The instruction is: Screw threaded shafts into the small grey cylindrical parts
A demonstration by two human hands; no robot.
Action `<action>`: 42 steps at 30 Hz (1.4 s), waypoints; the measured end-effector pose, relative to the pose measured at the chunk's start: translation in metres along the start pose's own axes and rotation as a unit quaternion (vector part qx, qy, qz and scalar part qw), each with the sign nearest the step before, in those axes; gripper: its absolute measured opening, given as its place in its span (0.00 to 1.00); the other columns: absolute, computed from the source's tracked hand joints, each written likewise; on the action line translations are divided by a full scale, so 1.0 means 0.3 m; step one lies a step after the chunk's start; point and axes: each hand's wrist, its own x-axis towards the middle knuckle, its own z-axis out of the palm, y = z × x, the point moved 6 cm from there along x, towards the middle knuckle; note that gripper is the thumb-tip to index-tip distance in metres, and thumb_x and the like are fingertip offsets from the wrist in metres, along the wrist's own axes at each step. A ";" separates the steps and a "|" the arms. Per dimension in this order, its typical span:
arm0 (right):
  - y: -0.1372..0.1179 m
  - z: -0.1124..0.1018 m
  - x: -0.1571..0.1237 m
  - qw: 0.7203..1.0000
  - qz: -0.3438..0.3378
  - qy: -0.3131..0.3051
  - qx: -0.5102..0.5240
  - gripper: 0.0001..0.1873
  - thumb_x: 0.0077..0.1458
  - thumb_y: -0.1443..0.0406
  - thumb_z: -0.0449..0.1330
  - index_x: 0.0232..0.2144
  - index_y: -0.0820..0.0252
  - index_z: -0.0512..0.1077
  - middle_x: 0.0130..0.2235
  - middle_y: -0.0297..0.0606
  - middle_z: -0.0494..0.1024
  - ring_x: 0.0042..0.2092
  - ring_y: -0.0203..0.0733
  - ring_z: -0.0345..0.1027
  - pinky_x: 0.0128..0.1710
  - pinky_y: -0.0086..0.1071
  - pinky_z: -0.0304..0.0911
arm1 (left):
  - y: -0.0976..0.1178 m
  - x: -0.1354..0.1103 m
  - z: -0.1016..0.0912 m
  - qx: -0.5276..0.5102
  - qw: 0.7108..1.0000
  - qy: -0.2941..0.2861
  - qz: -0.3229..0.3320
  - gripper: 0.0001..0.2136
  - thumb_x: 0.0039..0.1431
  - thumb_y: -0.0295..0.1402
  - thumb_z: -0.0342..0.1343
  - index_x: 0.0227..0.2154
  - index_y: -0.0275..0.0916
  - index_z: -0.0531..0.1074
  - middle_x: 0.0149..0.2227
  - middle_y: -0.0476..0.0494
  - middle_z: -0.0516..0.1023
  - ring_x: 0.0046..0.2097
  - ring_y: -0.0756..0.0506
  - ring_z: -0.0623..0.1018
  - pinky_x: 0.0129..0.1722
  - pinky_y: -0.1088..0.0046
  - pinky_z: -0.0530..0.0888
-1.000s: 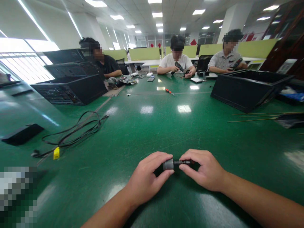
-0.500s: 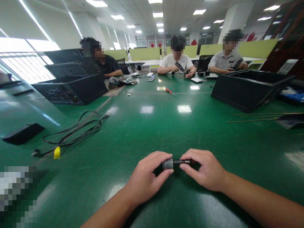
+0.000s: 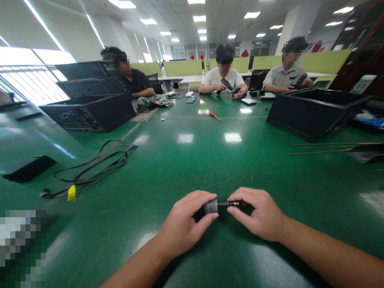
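Low in the head view, my left hand [image 3: 189, 220] is closed, with thumb and fingers around a short grey cylinder [image 3: 211, 206]. A thin dark rod [image 3: 223, 204] sticks out of the cylinder's right end, in line with it. My right hand [image 3: 259, 212] pinches the far end of this rod between thumb and fingers, where ridges or a spiral show. Both hands are just above the green table, and the piece lies level between them. The exact kind of the piece is too small to make out.
A black cable [image 3: 99, 164] with a yellow tag lies left, near a black block [image 3: 28, 169]. Black computer cases [image 3: 90, 114] stand at left and right. An orange screwdriver [image 3: 213, 115] lies mid-table. Thin brass-coloured rods [image 3: 322, 152] lie right. Several people sit across the table.
Both hands keep the same grip on the piece. The left hand and the cylinder have shifted very slightly left.
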 end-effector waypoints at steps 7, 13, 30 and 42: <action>-0.007 -0.005 0.002 1.000 -0.006 0.013 -0.001 0.02 0.59 0.67 0.62 0.36 0.59 0.75 0.31 0.34 0.77 0.32 0.36 0.70 0.33 0.30 0.63 | 0.003 0.004 -0.002 -0.003 1.000 0.000 0.005 0.16 0.59 0.29 0.62 0.51 0.41 0.74 0.46 0.43 0.80 0.47 0.46 0.80 0.51 0.69 0.77; -0.005 -0.007 0.001 1.000 -0.004 0.015 -0.006 0.03 0.59 0.66 0.62 0.37 0.58 0.75 0.30 0.34 0.77 0.31 0.37 0.70 0.33 0.30 0.63 | 0.004 0.007 -0.006 -0.001 1.000 0.001 0.004 0.15 0.60 0.29 0.61 0.50 0.40 0.74 0.45 0.41 0.80 0.46 0.45 0.80 0.50 0.67 0.78; -0.006 -0.013 0.003 1.000 -0.006 0.020 -0.014 0.02 0.59 0.66 0.62 0.36 0.59 0.74 0.29 0.33 0.76 0.30 0.36 0.68 0.32 0.29 0.62 | 0.001 0.007 -0.014 -0.002 1.000 0.006 0.005 0.16 0.59 0.28 0.62 0.50 0.41 0.74 0.45 0.42 0.81 0.46 0.45 0.80 0.50 0.68 0.78; -0.002 -0.015 0.005 1.000 -0.009 0.020 -0.017 0.03 0.60 0.65 0.61 0.36 0.58 0.74 0.29 0.34 0.76 0.29 0.37 0.69 0.31 0.30 0.63 | 0.004 0.013 -0.024 -0.002 1.000 0.008 0.004 0.14 0.60 0.29 0.61 0.49 0.40 0.75 0.45 0.41 0.81 0.46 0.44 0.80 0.49 0.66 0.78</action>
